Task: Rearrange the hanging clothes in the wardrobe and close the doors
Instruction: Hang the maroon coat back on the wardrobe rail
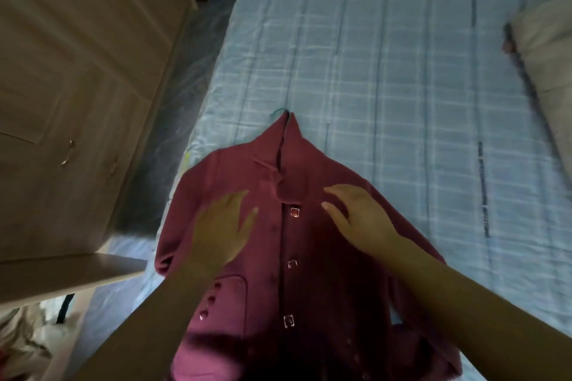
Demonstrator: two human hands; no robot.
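Note:
A maroon buttoned jacket (312, 257) lies flat on the bed, collar pointing away from me, with a teal hanger hook (278, 111) peeking out past the collar. My left hand (223, 232) rests flat on its left chest, fingers straight. My right hand (359, 216) hovers over or touches the right chest, fingers loosely spread; contact is unclear. Neither hand grips anything. The wardrobe (77, 71) stands at the left with its handled doors (68, 153) in view.
The bed (402, 86) has a pale blue checked cover. A beige garment on a wire hanger (544, 40) lies at the right edge. A light wooden panel (71, 272) juts out at lower left, with crumpled cloth (24, 340) below it.

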